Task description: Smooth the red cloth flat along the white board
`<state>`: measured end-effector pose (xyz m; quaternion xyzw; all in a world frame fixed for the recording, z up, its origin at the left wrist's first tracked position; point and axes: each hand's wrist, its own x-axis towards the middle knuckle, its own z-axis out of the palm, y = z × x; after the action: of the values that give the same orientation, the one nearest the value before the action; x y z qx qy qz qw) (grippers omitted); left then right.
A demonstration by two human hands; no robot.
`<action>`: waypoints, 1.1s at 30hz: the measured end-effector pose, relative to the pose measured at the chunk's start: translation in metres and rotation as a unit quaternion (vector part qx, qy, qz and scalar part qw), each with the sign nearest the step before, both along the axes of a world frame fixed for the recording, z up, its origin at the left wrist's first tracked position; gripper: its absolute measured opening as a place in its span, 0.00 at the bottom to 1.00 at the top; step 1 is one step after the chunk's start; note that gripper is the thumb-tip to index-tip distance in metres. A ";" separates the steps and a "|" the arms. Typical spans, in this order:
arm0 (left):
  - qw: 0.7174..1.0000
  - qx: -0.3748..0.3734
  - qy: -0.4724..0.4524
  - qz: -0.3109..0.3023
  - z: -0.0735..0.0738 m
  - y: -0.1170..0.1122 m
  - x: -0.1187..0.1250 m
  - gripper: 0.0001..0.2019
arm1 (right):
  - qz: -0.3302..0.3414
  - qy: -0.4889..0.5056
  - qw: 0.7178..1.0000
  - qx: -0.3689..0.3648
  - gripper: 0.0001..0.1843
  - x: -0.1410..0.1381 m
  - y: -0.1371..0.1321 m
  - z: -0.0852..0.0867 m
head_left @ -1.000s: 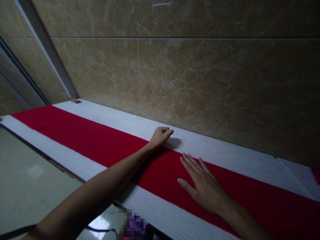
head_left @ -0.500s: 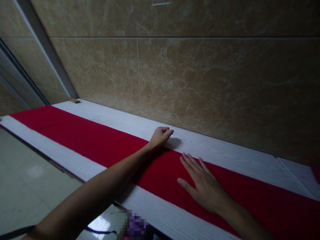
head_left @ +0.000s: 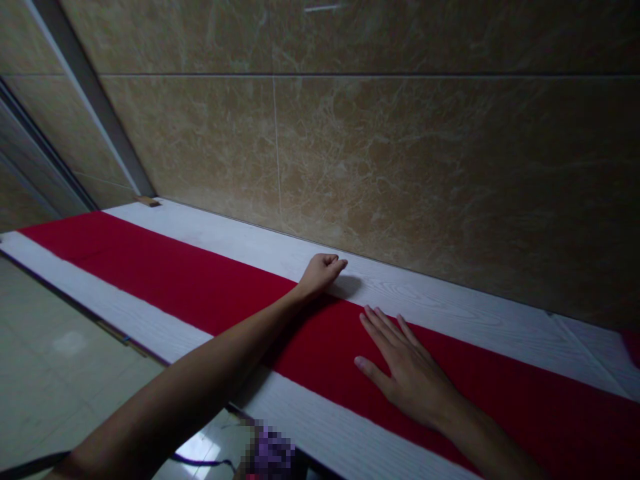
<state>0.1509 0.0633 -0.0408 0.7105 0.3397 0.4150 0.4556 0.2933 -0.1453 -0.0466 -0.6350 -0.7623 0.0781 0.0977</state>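
Note:
A long strip of red cloth lies flat along a white wood-grain table. My left hand is closed in a fist at the cloth's far edge, casting a shadow on the white surface beside it. Its curled fingers hide whatever they may hold. To the right, my right hand lies palm down on the red cloth, fingers stretched out and thumb apart, with the fingertips near the far edge.
A tan marbled tile wall runs behind the table. At the far left corner is a small brown block. Pale floor tiles and a dark strap show at lower left. A pixelated purple patch sits below the near edge.

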 end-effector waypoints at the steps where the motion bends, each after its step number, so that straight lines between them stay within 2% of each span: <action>1: 1.000 0.000 0.000 0.000 0.000 0.000 0.000 0.23 | 0.000 0.000 1.000 0.000 0.42 0.000 0.000 0.000; 6: 1.000 0.002 0.000 -0.007 -0.001 0.001 0.000 0.22 | -0.003 -0.015 1.000 -0.014 0.41 0.004 -0.001 0.002; 11: 1.000 0.005 -0.003 -0.014 -0.001 0.000 -0.001 0.22 | -0.016 -0.027 0.999 -0.017 0.40 0.021 -0.004 -0.001; 17: 1.000 0.009 -0.006 -0.015 0.000 0.000 -0.002 0.22 | -0.061 -0.036 0.997 -0.001 0.41 0.061 -0.012 -0.012; 22: 1.000 0.006 -0.004 -0.013 -0.002 0.002 -0.002 0.21 | -0.136 -0.055 0.989 -0.005 0.47 0.113 -0.023 -0.023; 26: 1.000 0.003 -0.004 -0.013 -0.003 0.002 -0.001 0.21 | -0.193 -0.061 0.979 -0.015 0.48 0.149 -0.035 -0.029; 30: 1.000 0.000 -0.007 -0.016 -0.002 0.000 -0.002 0.21 | -0.229 -0.058 0.972 -0.011 0.48 0.164 -0.042 -0.027; 33: 1.000 -0.001 -0.008 -0.018 -0.001 -0.001 -0.002 0.20 | -0.237 -0.061 0.970 -0.009 0.47 0.159 -0.035 -0.021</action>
<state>0.1491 0.0627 -0.0417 0.7128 0.3234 0.4120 0.4665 0.4522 -0.1806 -0.0680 -0.8020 -0.5938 0.0210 0.0612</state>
